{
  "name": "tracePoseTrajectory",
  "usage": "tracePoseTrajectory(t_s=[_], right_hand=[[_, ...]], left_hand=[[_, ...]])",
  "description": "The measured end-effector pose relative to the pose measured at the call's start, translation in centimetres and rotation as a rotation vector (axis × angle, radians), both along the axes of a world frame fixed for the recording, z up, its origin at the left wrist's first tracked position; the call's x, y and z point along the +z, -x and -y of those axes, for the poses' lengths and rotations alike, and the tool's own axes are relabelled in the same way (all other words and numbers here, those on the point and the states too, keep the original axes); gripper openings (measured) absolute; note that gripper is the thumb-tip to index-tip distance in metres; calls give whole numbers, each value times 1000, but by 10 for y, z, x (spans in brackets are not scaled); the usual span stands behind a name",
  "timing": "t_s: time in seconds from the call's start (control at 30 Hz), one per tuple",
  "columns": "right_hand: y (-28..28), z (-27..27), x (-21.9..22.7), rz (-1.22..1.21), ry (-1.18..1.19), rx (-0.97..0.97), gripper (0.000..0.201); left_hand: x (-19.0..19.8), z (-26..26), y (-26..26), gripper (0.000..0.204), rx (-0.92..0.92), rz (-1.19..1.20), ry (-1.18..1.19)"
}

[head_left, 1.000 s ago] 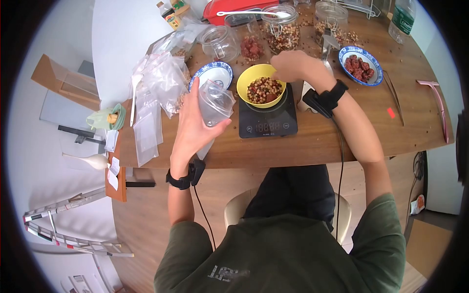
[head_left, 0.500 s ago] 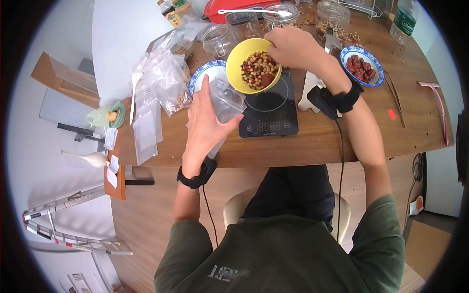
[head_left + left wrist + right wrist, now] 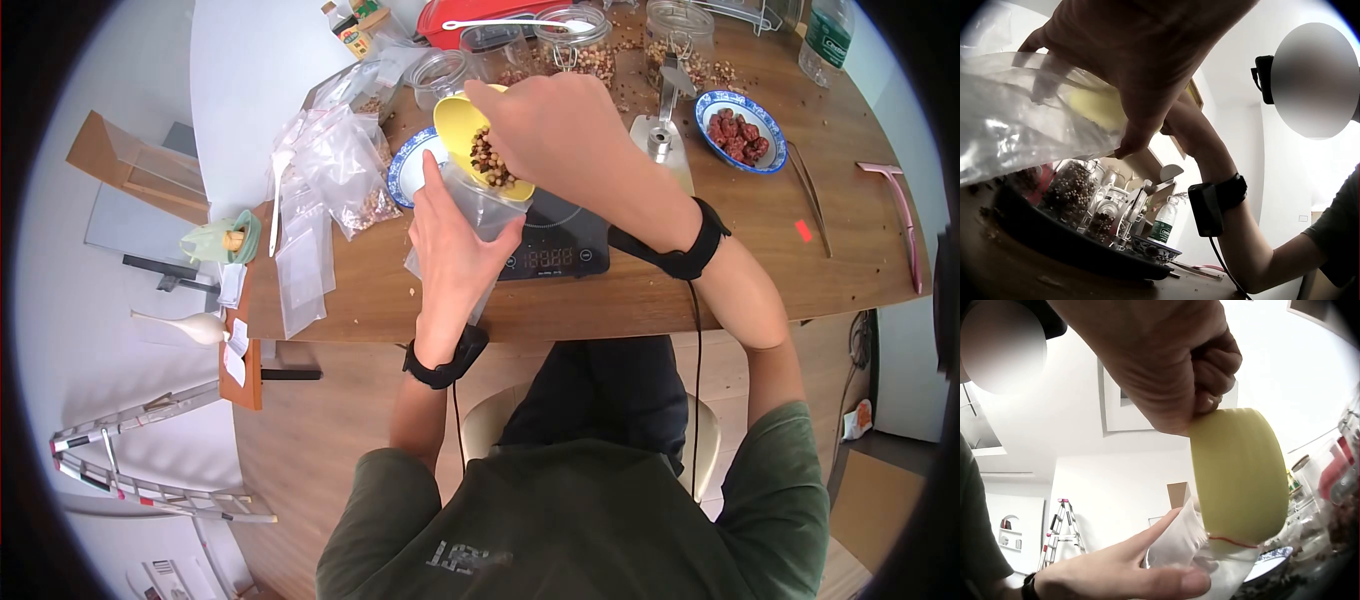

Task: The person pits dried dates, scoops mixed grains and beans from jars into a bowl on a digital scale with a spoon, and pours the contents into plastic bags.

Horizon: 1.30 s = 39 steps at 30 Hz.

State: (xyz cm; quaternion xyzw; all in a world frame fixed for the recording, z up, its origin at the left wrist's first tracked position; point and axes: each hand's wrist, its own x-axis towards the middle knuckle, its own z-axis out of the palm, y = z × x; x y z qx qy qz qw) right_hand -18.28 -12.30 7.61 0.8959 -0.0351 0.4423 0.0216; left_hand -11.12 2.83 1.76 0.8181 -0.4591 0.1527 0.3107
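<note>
My right hand [image 3: 560, 130] grips the rim of a yellow bowl [image 3: 455, 122], tipped steeply to the left. Small round dried beans [image 3: 488, 165] of mixed colours have slid to its low side. Below it, my left hand [image 3: 452, 240] holds a clear plastic bag [image 3: 482, 212] between thumb and spread fingers, mouth upward. The bowl's lower rim sits at the bag's mouth, and from the right wrist view the yellow bowl [image 3: 1241, 475] overlaps the bag's edge. A black kitchen scale [image 3: 555, 262] with a lit display lies beneath, partly covered by the hands.
A blue-and-white bowl [image 3: 405, 172] stands behind the left hand, near several plastic bags [image 3: 335, 165]. Glass jars [image 3: 590, 60] line the back. Another patterned bowl [image 3: 775, 165] holds dark red pieces. Tweezers [image 3: 812, 205] and a pink peeler-like tool [image 3: 905, 225] lie right.
The right hand has lifted the yellow bowl off the scale, carried it left and tipped it over the bag. The left hand has moved right with the bag to meet it.
</note>
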Motion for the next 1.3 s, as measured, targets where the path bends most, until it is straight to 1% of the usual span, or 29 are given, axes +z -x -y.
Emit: tracePoseTrajectory(t_s=[0.07,0.13,0.17,0.23,0.27,0.33,0.47,0.57,0.63,0.67,0.73,0.87,0.97,1.03,1.07,1.13,1.17,1.23,1.27,1.3], right_hand=[[2,-4,1,19,29,3,21],[2,-6,2,100,86,57,27],[2,-6,3,102,86,59,27],[3,-7,4,108,98,76,31],[3,-7,4,108,100,80,31],[2,-7,4,123,105,103,36],[3,-9,5,121,135,142,38],[3,-6,5,163,197,181,42],[1,-3,4,205,235,226,46],[0,-2,3,206,236,230,46],[-2,1,1,270,273,256,57],[-5,2,-1,306,279,278,55],[-9,4,-4,351,221,293,53],[-11,4,-5,369,83,283,47],[-12,4,-5,369,83,284,47],[-16,8,-6,355,-167,246,39],[-16,11,-5,356,-167,250,39],[-13,19,0,362,-312,263,35],[-11,22,2,362,-312,264,35],[-9,25,4,335,-325,229,29]], left_hand=[[0,1,1,105,9,15,27],[2,1,3,106,33,17,62],[3,1,4,106,36,19,63],[6,1,8,103,68,-86,76],[5,1,8,103,72,-86,78],[2,2,8,104,85,5,118],[1,1,11,104,115,-14,126],[0,1,10,105,133,6,185],[2,-1,10,105,138,-86,213],[1,-2,10,105,141,-85,215],[0,-3,9,105,143,-77,247],[1,-6,11,105,154,-107,254],[1,-7,11,105,137,-109,259],[0,-9,10,104,145,-121,265],[0,-10,9,104,146,-121,266],[0,-14,6,103,134,-133,306],[4,-17,5,103,138,-131,307],[15,-26,1,102,122,-380,401],[18,-31,-6,102,123,-380,401],[22,-37,-15,101,171,-276,407]])
